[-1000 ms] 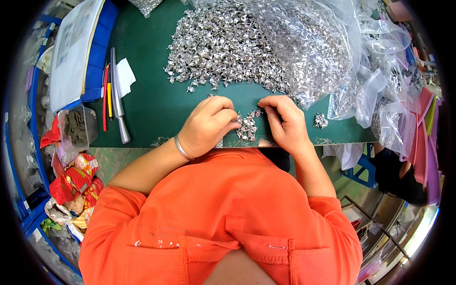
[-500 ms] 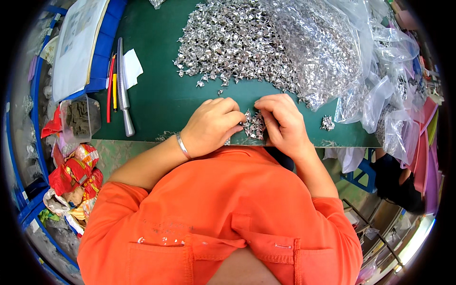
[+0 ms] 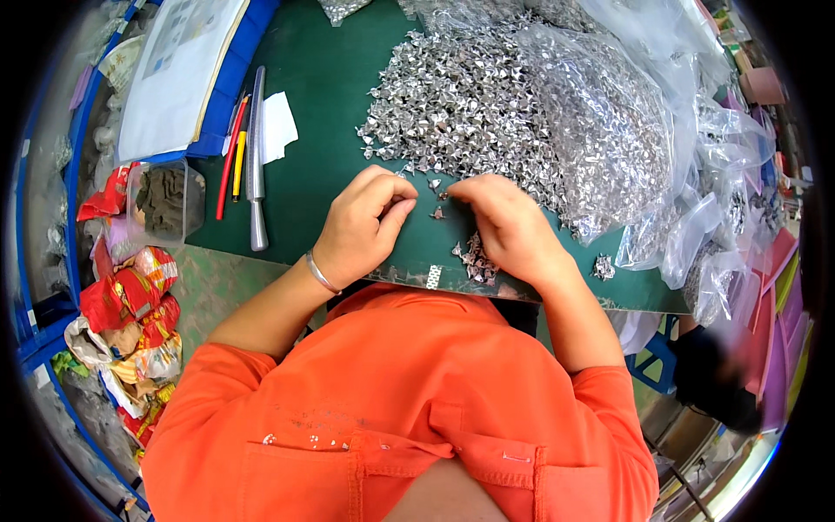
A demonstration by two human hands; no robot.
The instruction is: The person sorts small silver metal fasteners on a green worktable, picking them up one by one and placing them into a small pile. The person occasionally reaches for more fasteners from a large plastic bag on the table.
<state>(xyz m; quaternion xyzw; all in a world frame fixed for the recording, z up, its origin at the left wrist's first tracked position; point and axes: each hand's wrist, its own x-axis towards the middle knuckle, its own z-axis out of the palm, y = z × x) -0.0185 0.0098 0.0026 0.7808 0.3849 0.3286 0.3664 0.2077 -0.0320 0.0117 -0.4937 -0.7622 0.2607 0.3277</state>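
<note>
Currently, a small cluster of silvery pieces [image 3: 477,264] lies just left of the right hand [image 3: 513,230], near the edge of the green table [image 3: 326,113]. The large heap [image 3: 461,109] spreads beyond both hands. The left hand [image 3: 361,228] is curled, thumb near forefinger; the right's fingers are bent. Whether either pinches anything, I cannot tell.

Cluster [image 3: 476,263], before metal heap [image 3: 452,113]: part-hidden by right grip [image 3: 506,228] | Clear bag [image 3: 343,9], heap's left: cut off | Person [image 3: 709,383], heap's right: part-blurred
</note>
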